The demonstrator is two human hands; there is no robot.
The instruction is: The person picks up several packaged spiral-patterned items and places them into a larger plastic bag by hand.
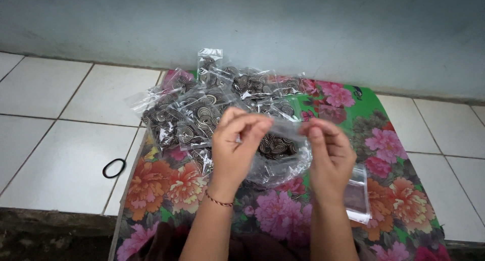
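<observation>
In the middle of the frame both hands hold up one small clear plastic bag (pixel 280 155) above a floral cloth (pixel 394 190). The left hand (pixel 233 147) pinches the top edge of the bag between thumb and the first fingers, which are pressed together at the tips. The right hand (pixel 329 155) pinches the same edge at its other end, also with the fingertips closed on the film. The strip of film between the two hands is pulled nearly flat, and the body of the bag hangs below it.

Inside the bag lie dark brown pieces (pixel 275 146) with pale swirl lines; what exactly they are, I cannot tell. The bag looks light. The film is thin, soft and probably slippery, so it will crumple and slide if held only loosely. I judge the best place to hold is the top edge, near both corners, because the lower part sags with the contents and gives no firm hold.

In the upper middle of the frame lies a heap of filled bags (pixel 212 102) of the same kind. At the lower right, just beside the right wrist, lies a stack of empty clear bags (pixel 359 195). At the left, on the white tile floor (pixel 60 150), lies a black hair tie (pixel 114 168).
</observation>
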